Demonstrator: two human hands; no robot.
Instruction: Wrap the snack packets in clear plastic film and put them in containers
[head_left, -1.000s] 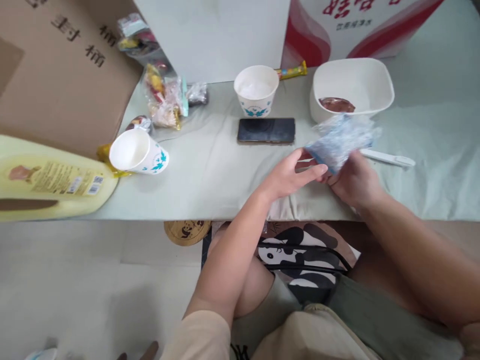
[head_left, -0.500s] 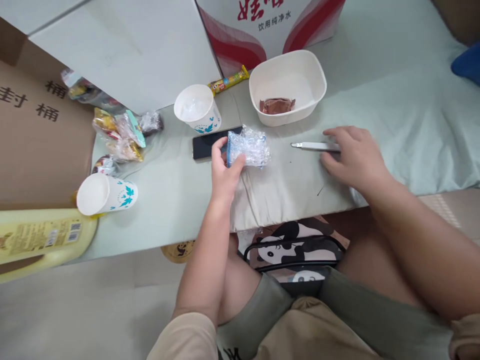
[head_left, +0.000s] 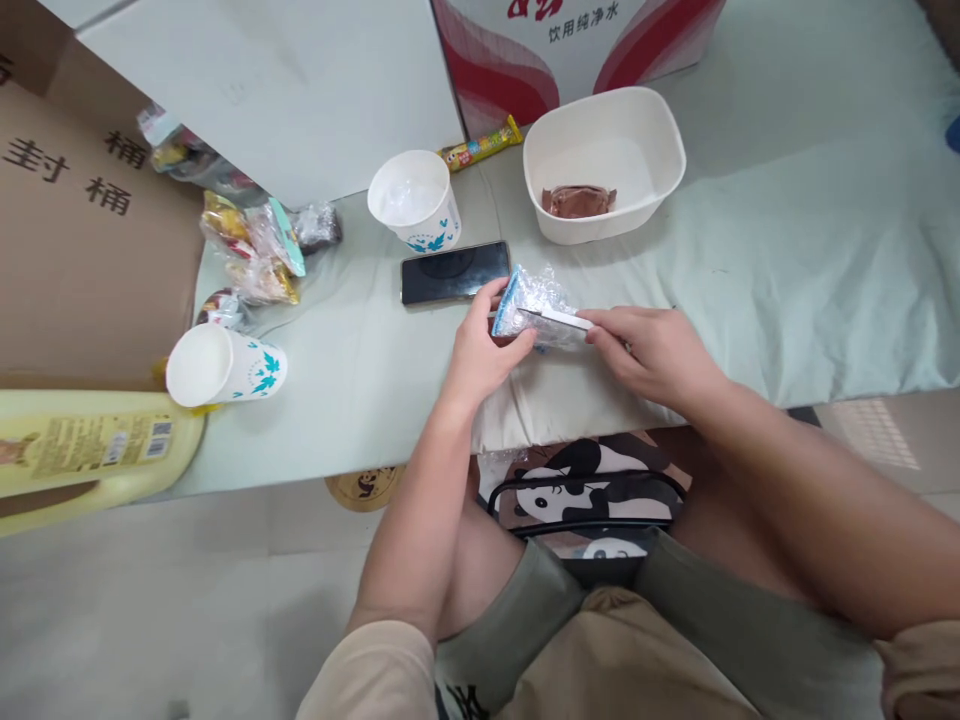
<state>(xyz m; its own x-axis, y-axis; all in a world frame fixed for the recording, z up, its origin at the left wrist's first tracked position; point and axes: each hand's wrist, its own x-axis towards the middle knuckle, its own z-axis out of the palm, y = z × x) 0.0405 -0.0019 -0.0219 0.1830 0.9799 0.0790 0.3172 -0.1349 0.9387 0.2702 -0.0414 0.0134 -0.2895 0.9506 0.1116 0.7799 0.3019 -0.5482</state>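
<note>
My left hand [head_left: 484,345] grips a small blue-edged packet in crinkled clear plastic [head_left: 531,300] just above the pale green cloth of the table [head_left: 750,290]. My right hand [head_left: 652,350] is closed on a slim white tool [head_left: 559,320], whose tip lies against the packet. Both hands meet near the table's front edge, in front of a black phone [head_left: 455,272] lying flat.
A white bowl [head_left: 660,180] with a brown wrapped piece stands behind the hands. One paper cup [head_left: 415,200] stands upright, another [head_left: 225,365] lies on its side at left. Snack packets [head_left: 251,250], a yellow jug [head_left: 82,455], a cardboard box [head_left: 82,250] and a red-white carton [head_left: 570,40] surround them.
My right hand passed the packet to my left, reached right for the white tool on the cloth, picked it up and brought it to the packet.
</note>
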